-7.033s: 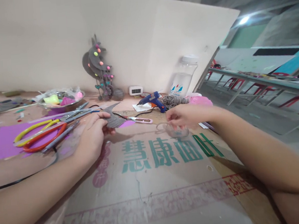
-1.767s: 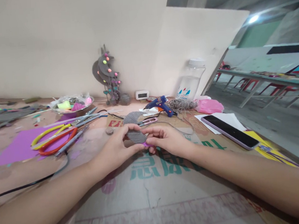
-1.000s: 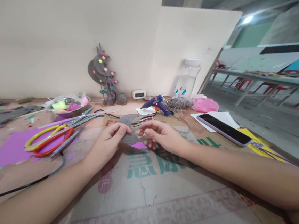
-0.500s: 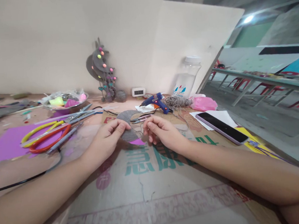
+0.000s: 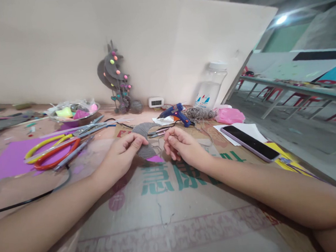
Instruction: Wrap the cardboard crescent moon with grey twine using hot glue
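Observation:
Grey yarn is wound round a crescent (image 5: 147, 152) with a bare purple tip at its lower end. My left hand (image 5: 127, 151) pinches the crescent's left edge between thumb and fingers. Just right of it is my right hand (image 5: 180, 146), its thumb pressed to the curled fingers; a thin grey strand seems to run near the fingertips, but what they pinch is too small to make out. Behind the hands lie small scissors (image 5: 159, 132), a blue glue gun (image 5: 177, 114) and a tangle of grey yarn (image 5: 200, 114).
Large scissors (image 5: 54, 151) rest on purple sheets (image 5: 6, 159) at left, near a bowl (image 5: 77, 120). A phone (image 5: 248, 143), a pink bag (image 5: 230, 115) and a bottle (image 5: 210, 85) stand or lie at right. A decorated grey hanging (image 5: 115, 77) and a timer (image 5: 156, 102) are at the back.
My right hand has shifted very slightly right, away from the crescent. My left hand keeps its pinch on the crescent. The whole view has moved a little.

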`<control>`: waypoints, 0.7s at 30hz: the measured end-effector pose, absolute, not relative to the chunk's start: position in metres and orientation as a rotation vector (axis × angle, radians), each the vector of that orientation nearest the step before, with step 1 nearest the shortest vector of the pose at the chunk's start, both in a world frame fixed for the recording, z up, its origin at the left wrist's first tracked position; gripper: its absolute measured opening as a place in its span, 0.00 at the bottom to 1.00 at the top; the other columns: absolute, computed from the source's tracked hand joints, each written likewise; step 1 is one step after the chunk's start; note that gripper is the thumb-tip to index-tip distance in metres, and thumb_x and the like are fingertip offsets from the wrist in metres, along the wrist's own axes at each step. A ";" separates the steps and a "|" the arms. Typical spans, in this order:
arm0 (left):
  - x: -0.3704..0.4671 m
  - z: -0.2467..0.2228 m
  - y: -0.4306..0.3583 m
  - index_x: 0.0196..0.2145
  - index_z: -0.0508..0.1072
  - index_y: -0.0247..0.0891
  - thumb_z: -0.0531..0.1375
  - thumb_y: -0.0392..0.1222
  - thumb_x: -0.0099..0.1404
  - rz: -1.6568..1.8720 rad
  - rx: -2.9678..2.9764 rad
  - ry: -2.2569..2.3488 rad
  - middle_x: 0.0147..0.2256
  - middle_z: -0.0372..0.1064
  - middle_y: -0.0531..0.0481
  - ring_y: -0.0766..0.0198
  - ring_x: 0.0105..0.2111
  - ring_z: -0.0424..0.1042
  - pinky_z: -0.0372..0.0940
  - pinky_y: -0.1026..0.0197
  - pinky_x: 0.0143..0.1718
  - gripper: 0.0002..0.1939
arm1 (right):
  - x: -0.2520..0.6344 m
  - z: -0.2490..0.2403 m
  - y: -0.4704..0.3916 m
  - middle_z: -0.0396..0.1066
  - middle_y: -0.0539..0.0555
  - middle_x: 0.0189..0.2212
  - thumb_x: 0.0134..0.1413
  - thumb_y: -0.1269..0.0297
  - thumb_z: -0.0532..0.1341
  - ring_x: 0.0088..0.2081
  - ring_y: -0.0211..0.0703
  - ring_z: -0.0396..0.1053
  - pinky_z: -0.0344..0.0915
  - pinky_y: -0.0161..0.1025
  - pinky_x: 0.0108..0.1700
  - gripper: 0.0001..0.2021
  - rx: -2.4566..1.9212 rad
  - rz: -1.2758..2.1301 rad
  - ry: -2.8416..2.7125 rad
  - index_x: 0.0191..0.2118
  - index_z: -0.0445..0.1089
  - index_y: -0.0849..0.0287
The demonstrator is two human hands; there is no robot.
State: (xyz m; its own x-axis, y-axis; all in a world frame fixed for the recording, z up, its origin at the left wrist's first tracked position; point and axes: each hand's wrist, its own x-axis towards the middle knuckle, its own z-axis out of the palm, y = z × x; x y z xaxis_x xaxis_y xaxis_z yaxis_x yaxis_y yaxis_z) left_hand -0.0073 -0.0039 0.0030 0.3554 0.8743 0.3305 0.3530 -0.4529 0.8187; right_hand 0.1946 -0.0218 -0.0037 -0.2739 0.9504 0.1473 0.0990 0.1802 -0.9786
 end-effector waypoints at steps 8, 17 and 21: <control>-0.007 0.004 -0.005 0.30 0.70 0.39 0.50 0.46 0.65 1.036 1.968 1.064 0.29 0.67 0.54 0.63 0.32 0.66 0.60 0.63 0.37 0.13 | 0.194 -0.003 -0.022 0.63 0.44 0.20 0.60 0.60 0.50 0.16 0.28 0.56 0.50 0.27 0.17 0.08 -1.077 1.117 -1.606 0.32 0.56 0.57; -0.008 -0.001 -0.001 0.31 0.70 0.40 0.50 0.48 0.66 1.029 1.985 1.035 0.30 0.69 0.53 0.63 0.32 0.66 0.60 0.62 0.38 0.14 | 0.193 -0.005 -0.023 0.65 0.46 0.26 0.56 0.67 0.53 0.17 0.26 0.57 0.53 0.27 0.19 0.02 -1.090 1.089 -1.649 0.35 0.60 0.58; -0.008 -0.001 0.000 0.30 0.70 0.40 0.50 0.47 0.65 1.036 1.995 1.033 0.30 0.69 0.53 0.63 0.33 0.66 0.60 0.63 0.37 0.13 | 0.193 -0.004 -0.024 0.64 0.47 0.32 0.54 0.70 0.54 0.20 0.26 0.59 0.56 0.28 0.20 0.09 -1.126 0.996 -1.682 0.42 0.62 0.56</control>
State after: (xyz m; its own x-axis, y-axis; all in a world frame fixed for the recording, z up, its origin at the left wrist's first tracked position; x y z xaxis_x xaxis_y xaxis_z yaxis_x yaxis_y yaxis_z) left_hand -0.0082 -0.0004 -0.0011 0.3757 0.8602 0.3447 0.3419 -0.4744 0.8112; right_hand 0.1928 -0.0237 -0.0041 -0.2262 0.9496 0.2170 0.2661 0.2746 -0.9240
